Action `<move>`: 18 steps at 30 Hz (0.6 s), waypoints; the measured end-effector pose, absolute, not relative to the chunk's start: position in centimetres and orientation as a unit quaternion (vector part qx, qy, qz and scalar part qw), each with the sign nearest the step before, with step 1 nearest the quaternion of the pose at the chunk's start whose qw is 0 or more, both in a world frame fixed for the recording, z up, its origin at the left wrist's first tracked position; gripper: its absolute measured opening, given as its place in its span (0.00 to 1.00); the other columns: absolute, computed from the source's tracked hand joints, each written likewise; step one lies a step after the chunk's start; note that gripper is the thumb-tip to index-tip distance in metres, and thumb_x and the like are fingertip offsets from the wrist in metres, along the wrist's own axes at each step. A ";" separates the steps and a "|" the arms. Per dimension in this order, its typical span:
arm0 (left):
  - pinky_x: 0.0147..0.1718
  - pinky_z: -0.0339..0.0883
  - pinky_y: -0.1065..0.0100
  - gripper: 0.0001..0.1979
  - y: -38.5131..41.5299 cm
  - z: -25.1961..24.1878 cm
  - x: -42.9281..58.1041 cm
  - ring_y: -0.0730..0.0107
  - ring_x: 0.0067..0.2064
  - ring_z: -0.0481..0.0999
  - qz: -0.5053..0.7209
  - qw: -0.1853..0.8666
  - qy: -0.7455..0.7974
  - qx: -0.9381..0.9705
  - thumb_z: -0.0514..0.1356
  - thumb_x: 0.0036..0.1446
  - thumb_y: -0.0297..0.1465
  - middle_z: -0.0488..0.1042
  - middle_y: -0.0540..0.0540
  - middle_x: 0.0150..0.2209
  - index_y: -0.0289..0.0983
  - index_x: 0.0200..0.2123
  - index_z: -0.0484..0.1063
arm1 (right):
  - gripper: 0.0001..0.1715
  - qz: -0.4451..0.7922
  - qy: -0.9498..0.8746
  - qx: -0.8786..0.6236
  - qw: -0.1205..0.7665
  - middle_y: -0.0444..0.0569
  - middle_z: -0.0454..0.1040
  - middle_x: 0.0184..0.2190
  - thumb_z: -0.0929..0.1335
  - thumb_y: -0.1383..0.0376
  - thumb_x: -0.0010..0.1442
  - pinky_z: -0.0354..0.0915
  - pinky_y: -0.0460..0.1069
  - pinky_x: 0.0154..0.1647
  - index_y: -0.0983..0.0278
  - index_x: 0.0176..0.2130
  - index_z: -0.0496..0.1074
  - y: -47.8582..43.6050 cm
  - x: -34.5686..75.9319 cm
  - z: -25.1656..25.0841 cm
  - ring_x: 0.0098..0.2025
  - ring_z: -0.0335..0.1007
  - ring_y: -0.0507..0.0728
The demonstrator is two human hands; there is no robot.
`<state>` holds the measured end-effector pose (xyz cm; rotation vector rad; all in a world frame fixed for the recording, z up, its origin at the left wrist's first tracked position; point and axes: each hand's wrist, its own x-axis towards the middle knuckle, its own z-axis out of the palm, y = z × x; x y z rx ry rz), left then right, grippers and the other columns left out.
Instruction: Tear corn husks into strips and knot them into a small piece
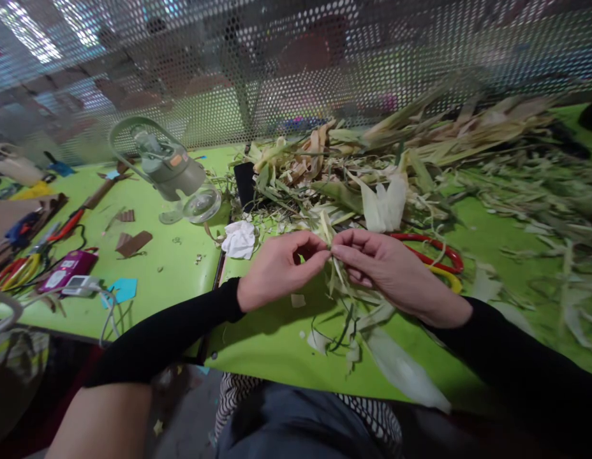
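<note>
My left hand [287, 266] and my right hand [379, 261] meet over the green table, thumbs and fingertips pinched together. Between them they grip a narrow strip of pale corn husk [325, 224], its upper end poking above the fingers and its ends hanging below. Exactly how the strip is folded or tied at the fingertips is hidden. Red-handled and yellow-handled scissors [446, 255] lie partly under my right wrist. A wide pale husk piece [386, 203] stands just beyond my right hand. Below the hands are loose husk scraps and a long white husk leaf [404, 370].
A heap of shredded husks [319, 169] runs along the perforated screen [286, 76]. A dark phone [245, 186], crumpled tissue [239, 240] and green-lidded bottle [174, 169] stand or lie left of it. Farther left are a purple box [69, 271], a white charger [80, 285] and several tools.
</note>
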<state>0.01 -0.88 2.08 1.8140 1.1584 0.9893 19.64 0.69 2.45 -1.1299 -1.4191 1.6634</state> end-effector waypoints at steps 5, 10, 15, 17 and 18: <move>0.32 0.65 0.72 0.07 -0.6 1.9 -0.3 0.75 0.32 0.73 0.390 0.348 0.439 0.730 0.60 0.65 0.34 0.78 0.50 0.32 0.37 0.36 0.73 | 0.29 0.591 -0.593 -0.432 0.335 0.37 0.70 0.25 0.81 0.47 0.49 0.60 0.46 0.23 0.61 0.38 0.73 0.6 19.5 2.7 0.23 0.61 0.48; 0.31 0.64 0.73 0.07 -0.6 2.1 -0.4 0.75 0.33 0.72 0.393 0.344 0.445 0.727 0.59 0.65 0.33 0.76 0.50 0.32 0.37 0.35 0.71 | 0.26 0.567 -0.623 -0.433 0.321 0.38 0.67 0.24 0.79 0.46 0.54 0.57 0.47 0.23 0.61 0.38 0.74 0.9 19.9 2.7 0.23 0.59 0.49; 0.30 0.64 0.74 0.06 -0.3 2.1 -0.6 0.75 0.33 0.72 0.404 0.348 0.442 0.721 0.60 0.65 0.33 0.76 0.50 0.32 0.37 0.35 0.71 | 0.26 0.511 -0.664 -0.454 0.302 0.40 0.69 0.25 0.75 0.43 0.58 0.57 0.48 0.24 0.62 0.41 0.77 1.2 20.5 2.8 0.25 0.59 0.50; 0.30 0.64 0.74 0.06 -0.2 2.1 -0.6 0.75 0.33 0.72 0.409 0.343 0.438 0.723 0.60 0.64 0.33 0.76 0.50 0.32 0.37 0.35 0.72 | 0.27 0.511 -0.680 -0.447 0.276 0.42 0.71 0.27 0.75 0.42 0.58 0.59 0.48 0.26 0.62 0.41 0.78 1.3 20.5 2.7 0.26 0.62 0.52; 0.30 0.64 0.74 0.06 -0.2 2.0 -0.6 0.75 0.33 0.72 0.410 0.341 0.438 0.724 0.60 0.64 0.33 0.76 0.50 0.32 0.37 0.35 0.72 | 0.27 0.512 -0.689 -0.439 0.265 0.43 0.73 0.28 0.75 0.42 0.57 0.60 0.49 0.28 0.61 0.40 0.79 1.3 20.5 2.6 0.28 0.63 0.53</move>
